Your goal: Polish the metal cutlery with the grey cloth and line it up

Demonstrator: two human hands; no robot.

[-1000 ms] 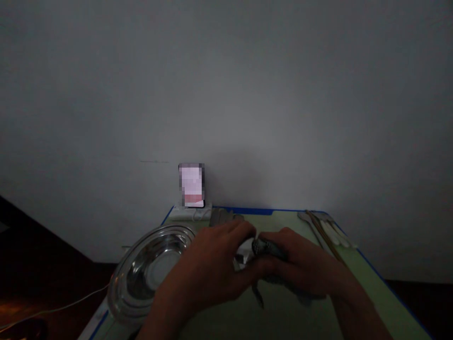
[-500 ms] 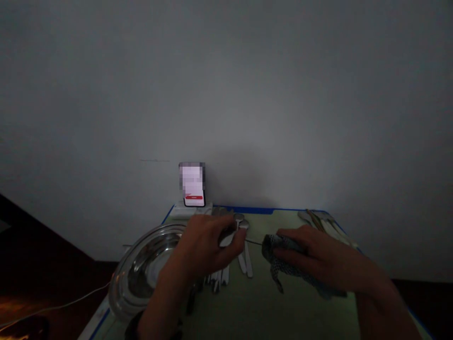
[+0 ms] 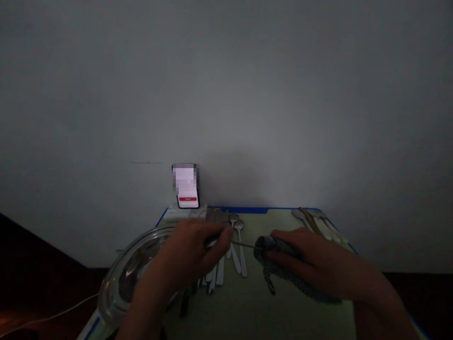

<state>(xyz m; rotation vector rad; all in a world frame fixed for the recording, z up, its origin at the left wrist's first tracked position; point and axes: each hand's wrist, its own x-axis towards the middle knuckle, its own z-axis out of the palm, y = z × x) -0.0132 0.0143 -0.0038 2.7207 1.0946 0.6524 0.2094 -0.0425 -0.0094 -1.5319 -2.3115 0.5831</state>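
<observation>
Lower centre: thin utensil (image 3: 245,244) is pinched by curled left hand (image 3: 196,243); lower right: cloth (image 3: 274,270) is clasped by bent-fingered right hand (image 3: 306,250).

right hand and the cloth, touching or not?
Touching. The head view, the only one, shows the right hand gripping the cloth, thumb and fingers pressed on its folds with no gap.

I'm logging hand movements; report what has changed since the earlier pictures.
The left hand has drawn left, away from the right hand, baring a thin metal utensil between it and the patterned cloth. The right hand keeps hold of the cloth; phone and metal bowl stayed put.
</observation>
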